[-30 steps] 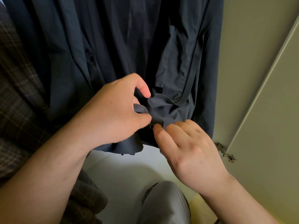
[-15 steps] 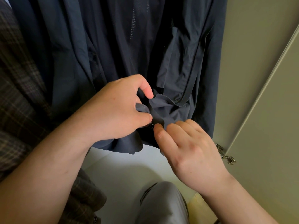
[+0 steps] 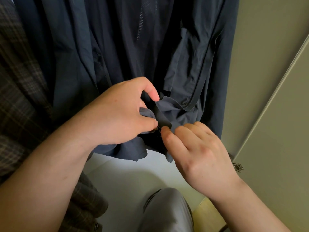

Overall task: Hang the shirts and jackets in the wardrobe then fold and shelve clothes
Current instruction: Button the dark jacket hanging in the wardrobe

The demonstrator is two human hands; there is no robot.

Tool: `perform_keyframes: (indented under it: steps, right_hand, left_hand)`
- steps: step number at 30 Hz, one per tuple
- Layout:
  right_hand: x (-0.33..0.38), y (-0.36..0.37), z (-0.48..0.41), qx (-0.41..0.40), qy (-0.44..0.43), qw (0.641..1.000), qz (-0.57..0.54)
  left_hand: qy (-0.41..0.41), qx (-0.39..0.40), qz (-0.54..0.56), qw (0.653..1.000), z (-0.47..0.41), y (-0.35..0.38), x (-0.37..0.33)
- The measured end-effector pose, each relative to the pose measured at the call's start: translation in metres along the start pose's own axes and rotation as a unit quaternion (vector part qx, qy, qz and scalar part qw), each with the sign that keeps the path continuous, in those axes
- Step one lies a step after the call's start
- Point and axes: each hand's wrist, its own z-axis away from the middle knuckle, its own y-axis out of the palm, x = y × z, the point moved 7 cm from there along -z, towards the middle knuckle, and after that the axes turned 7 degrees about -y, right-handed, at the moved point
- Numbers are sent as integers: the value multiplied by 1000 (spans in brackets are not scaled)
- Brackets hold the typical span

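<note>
head | navy jacket (image 3: 125, 47) hangs in the wardrobe, near its right wall, just beside a plaid shirt (image 3: 20, 97) on the left | left hand (image 3: 117, 114) pinches bunched hem fabric | right hand (image 3: 200, 153), fingers curled, pinches the hem at what seems the zip (image 3: 158, 129) end | thumbs almost touching

Home wardrobe (image 3: 275, 114): hanging jackets (image 3: 133, 47), door hinge (image 3: 237, 167).
</note>
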Motion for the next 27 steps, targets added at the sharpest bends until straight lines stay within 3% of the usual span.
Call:
perform_keyframes:
  steps: [20, 27]
  right_hand:
    - [2, 2, -3, 9, 13, 1000, 8]
    - [3, 3, -3, 10, 4, 1000, 10]
  left_hand:
    - [11, -32, -12, 999, 0, 1, 2]
    - [-3, 36, -1, 999, -9, 6, 16]
